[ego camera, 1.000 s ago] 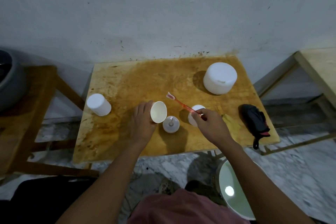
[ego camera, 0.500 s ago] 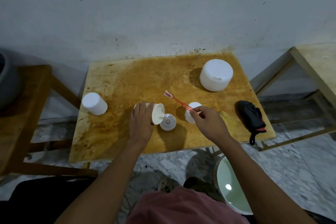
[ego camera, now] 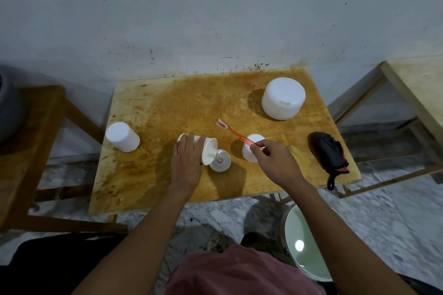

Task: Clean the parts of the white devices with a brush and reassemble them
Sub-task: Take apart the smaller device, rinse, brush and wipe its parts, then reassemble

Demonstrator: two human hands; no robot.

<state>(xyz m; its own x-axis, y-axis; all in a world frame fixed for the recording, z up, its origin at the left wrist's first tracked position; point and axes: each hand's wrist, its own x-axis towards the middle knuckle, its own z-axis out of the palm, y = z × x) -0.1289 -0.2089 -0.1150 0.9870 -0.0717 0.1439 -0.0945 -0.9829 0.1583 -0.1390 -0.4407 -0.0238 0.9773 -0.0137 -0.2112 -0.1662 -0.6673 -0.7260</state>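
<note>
On the stained wooden table (ego camera: 167, 112), near its front edge, the left hand (ego camera: 187, 163) lies over a white cup (ego camera: 209, 151) that is tipped on its side. The fingers are curled across the cup's wall and hold it, and the thumb is hidden underneath. The cup's open mouth faces right, toward a small white base (ego camera: 220, 164) with a thin upright post in its middle. The rim sits right against that base, but whether the 2 touch cannot be told.

To the right, the right hand (ego camera: 273, 160) pinches the end of an orange brush (ego camera: 236, 135) between thumb and fingertips. The brush slants up and to the left, its bristle head in the air above the table and past the cup. Just behind this hand stands a rounded white part (ego camera: 251, 142), partly covered by the fingers.

A white cylinder (ego camera: 122, 136) stands alone near the table's left edge, well apart from the hands. A big round white tub (ego camera: 283, 98) sits at the far right corner. A black pouch (ego camera: 329, 151) with a red trim and a loop lies at the right edge.

On the floor below the right forearm is a round basin (ego camera: 294, 256) with pale liquid. 1 wooden stool (ego camera: 36, 127) stands to the left of the table.
</note>
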